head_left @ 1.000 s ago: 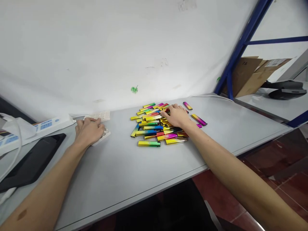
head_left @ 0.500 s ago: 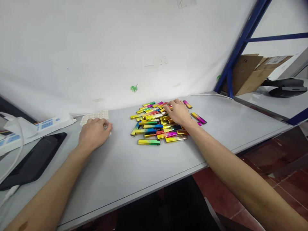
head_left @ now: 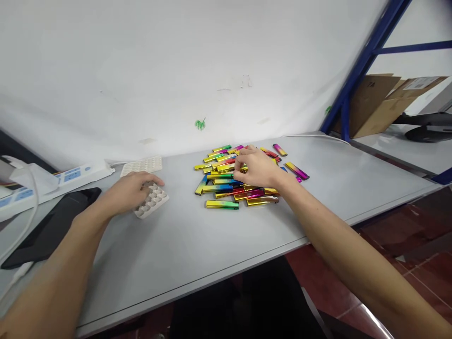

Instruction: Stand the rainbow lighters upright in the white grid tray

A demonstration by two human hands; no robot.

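While our left hand [head_left: 129, 192] lies flat on the tray [head_left: 152, 201], pinning it, our right hand [head_left: 259, 168] curls over the sticks [head_left: 226, 179]; grip unclear.

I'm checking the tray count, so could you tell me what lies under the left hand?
The left hand rests on a white cell tray lying on the grey table; only the tray's near-right part shows, the rest is covered.
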